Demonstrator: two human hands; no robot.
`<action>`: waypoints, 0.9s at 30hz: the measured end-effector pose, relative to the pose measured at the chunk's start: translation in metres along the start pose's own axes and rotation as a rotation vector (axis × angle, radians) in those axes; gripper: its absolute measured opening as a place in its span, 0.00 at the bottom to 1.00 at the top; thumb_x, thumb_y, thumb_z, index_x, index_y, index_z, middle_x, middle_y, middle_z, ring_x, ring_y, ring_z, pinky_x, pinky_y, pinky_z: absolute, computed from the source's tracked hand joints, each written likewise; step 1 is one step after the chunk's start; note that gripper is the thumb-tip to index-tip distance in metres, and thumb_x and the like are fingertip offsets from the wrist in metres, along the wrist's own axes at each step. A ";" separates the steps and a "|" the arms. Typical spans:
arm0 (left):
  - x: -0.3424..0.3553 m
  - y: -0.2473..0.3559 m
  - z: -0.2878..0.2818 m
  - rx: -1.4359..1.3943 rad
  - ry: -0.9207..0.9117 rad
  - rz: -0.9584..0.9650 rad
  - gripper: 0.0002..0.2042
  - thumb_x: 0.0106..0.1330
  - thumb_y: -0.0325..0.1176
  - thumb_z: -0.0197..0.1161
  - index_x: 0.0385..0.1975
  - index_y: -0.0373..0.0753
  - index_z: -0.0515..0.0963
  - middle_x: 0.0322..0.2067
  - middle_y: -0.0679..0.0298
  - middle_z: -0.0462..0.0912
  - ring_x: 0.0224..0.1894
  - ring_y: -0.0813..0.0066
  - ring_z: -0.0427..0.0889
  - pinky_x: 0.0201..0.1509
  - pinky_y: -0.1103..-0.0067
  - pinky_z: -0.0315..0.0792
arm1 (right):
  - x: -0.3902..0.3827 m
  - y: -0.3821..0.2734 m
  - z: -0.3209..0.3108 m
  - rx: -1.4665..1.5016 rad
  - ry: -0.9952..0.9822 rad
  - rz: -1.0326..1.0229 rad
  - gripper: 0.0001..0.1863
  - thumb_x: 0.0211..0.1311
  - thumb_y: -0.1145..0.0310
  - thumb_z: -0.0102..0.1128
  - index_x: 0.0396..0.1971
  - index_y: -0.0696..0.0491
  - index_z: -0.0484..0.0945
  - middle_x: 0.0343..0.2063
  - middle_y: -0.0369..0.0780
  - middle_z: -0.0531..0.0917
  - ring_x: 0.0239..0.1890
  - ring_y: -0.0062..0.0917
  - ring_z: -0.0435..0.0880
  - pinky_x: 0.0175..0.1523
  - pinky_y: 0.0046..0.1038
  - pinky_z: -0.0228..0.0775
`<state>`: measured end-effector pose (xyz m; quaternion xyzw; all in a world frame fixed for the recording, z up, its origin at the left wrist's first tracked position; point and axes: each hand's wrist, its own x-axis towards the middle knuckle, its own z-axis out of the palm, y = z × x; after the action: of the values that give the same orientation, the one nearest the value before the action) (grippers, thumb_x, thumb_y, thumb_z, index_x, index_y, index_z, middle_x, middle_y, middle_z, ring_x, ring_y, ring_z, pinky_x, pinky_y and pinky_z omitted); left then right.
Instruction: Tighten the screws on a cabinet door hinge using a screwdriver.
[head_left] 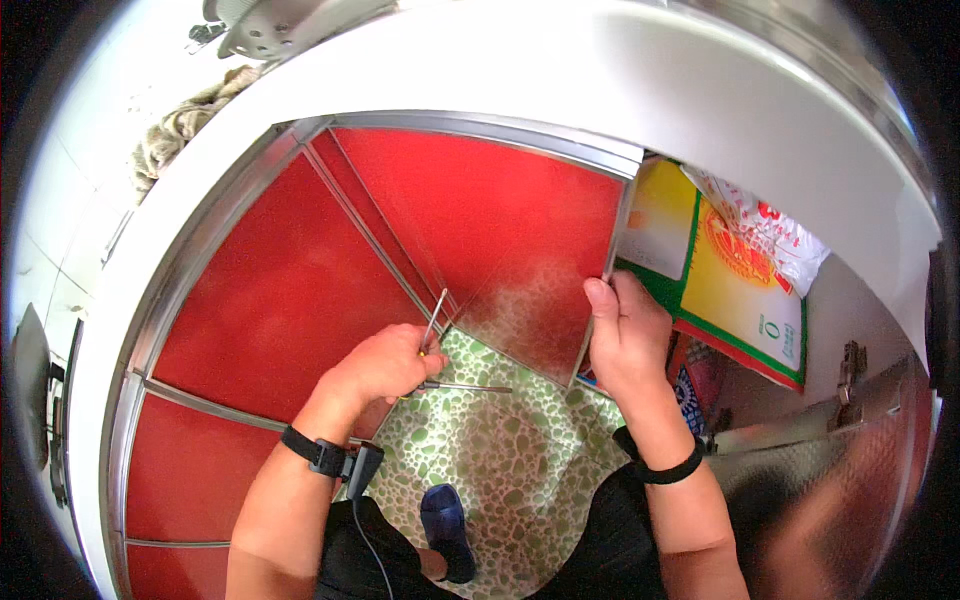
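My left hand [398, 362] is closed around two screwdrivers [470, 388], one shaft pointing up and the other to the right; their handles are mostly inside my fingers. My right hand [628, 330] grips the free edge of a red cabinet door [480, 210] with a metal frame, thumb on its front. Left of it are fixed-looking red panels [250, 280] in metal frames. Beside my right hand, an open cabinet holds yellow-green printed packages [750, 320] and a white plastic bag [800, 265] with red print.
A white countertop [480, 65] curves above, with a cloth [190, 120] and perforated metal item [260, 25] at upper left. Metal hinges [850, 365] sit at the right, beside an open shiny door [850, 490]. Below are my blue slipper [445, 520] and green speckled floor [500, 440].
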<state>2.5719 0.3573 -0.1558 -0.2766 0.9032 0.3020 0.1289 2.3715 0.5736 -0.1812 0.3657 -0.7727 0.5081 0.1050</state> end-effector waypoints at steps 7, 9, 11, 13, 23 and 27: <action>0.001 0.012 -0.005 -0.033 -0.084 -0.135 0.11 0.68 0.39 0.60 0.35 0.37 0.79 0.21 0.64 0.82 0.20 0.76 0.79 0.19 0.77 0.72 | 0.003 -0.001 0.006 -0.017 0.041 -0.036 0.21 0.74 0.48 0.52 0.37 0.53 0.79 0.31 0.51 0.83 0.34 0.53 0.82 0.38 0.47 0.74; 0.001 0.012 -0.004 -0.042 -0.076 -0.189 0.11 0.68 0.39 0.60 0.35 0.36 0.80 0.21 0.64 0.82 0.19 0.77 0.78 0.19 0.78 0.71 | 0.001 -0.002 0.006 0.046 0.048 -0.060 0.22 0.74 0.49 0.51 0.37 0.54 0.78 0.31 0.50 0.83 0.34 0.53 0.82 0.38 0.46 0.74; -0.002 0.012 -0.004 -0.082 -0.077 -0.184 0.11 0.68 0.39 0.59 0.36 0.37 0.80 0.21 0.65 0.82 0.19 0.77 0.78 0.18 0.78 0.71 | 0.003 0.002 0.008 -0.007 0.045 -0.037 0.21 0.74 0.49 0.52 0.38 0.54 0.79 0.32 0.50 0.83 0.35 0.52 0.82 0.38 0.46 0.74; -0.004 0.012 -0.007 -0.026 -0.097 -0.182 0.11 0.69 0.39 0.58 0.37 0.36 0.80 0.21 0.65 0.83 0.19 0.78 0.78 0.18 0.78 0.71 | 0.003 0.002 0.009 0.034 0.050 -0.005 0.21 0.73 0.49 0.54 0.39 0.55 0.79 0.32 0.51 0.82 0.36 0.51 0.82 0.40 0.44 0.74; -0.007 0.008 -0.006 -0.048 -0.111 -0.274 0.12 0.71 0.38 0.58 0.38 0.34 0.80 0.22 0.63 0.84 0.19 0.77 0.81 0.18 0.78 0.73 | -0.054 0.026 0.005 0.033 -0.023 -0.012 0.18 0.65 0.61 0.65 0.18 0.53 0.72 0.17 0.45 0.78 0.21 0.44 0.79 0.26 0.38 0.69; 0.044 -0.054 0.058 -0.320 -0.177 -0.174 0.13 0.70 0.39 0.59 0.34 0.35 0.82 0.22 0.60 0.86 0.16 0.74 0.79 0.17 0.72 0.71 | -0.062 0.037 0.022 -0.158 -0.274 0.243 0.23 0.64 0.47 0.62 0.21 0.52 0.75 0.20 0.46 0.82 0.26 0.46 0.84 0.32 0.43 0.75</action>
<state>2.5712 0.3386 -0.2443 -0.3426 0.8016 0.4525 0.1880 2.3958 0.5909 -0.2507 0.3259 -0.8557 0.4003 -0.0351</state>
